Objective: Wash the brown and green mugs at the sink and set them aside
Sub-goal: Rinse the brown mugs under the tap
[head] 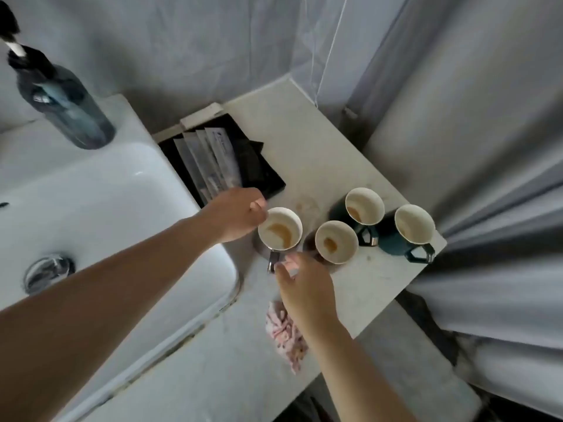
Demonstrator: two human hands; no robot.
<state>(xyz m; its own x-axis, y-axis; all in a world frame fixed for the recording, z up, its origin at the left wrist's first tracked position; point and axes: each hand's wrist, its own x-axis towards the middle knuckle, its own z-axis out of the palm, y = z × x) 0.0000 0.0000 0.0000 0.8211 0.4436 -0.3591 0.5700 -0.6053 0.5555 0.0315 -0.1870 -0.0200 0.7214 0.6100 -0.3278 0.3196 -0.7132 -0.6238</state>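
Four mugs with white, stained insides stand on the counter [335, 166] to the right of the sink [128, 208]. My left hand [237, 217] grips the leftmost mug [280, 228] at its rim and left side; its outer colour is mostly hidden. Fingertips of my right hand [304, 287] touch that mug's handle [272, 263] from the front, fingers fairly straight. Just right of it is a brown mug [336, 242]. Two green mugs [364, 210] [414, 228] stand further right, handles toward me.
The sink's drain [48, 271] lies at the left. A dark pump bottle [67, 108] stands behind the basin. A black tray [268, 181] with sachets sits behind the mugs. A pink cloth [285, 333] lies on the counter's front. A curtain [487, 178] hangs at the right.
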